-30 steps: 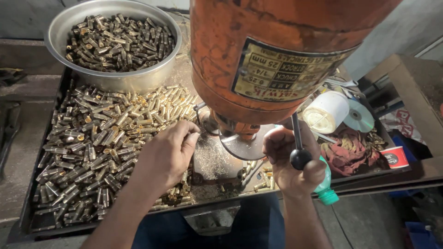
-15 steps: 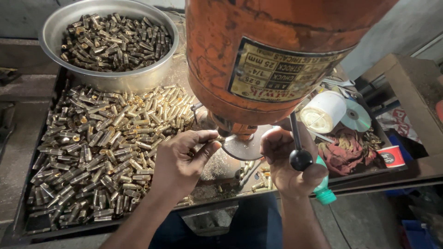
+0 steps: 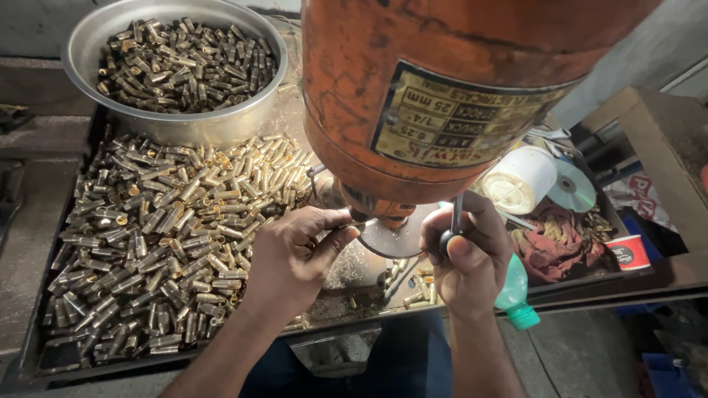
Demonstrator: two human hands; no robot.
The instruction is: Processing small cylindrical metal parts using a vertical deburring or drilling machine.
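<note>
Brass sleeves (image 3: 162, 243) mostly waiting in the tray; left hand (image 3: 295, 258) pinching one under the drill (image 3: 442, 96), right hand (image 3: 468, 254) gripping the lever (image 3: 451, 228), bowl (image 3: 177, 63) roughly half-filled

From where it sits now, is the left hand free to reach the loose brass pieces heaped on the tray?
Probably yes. The left hand is at the heap's right edge under the orange machine, and nothing lies between it and the brass pieces.
</note>
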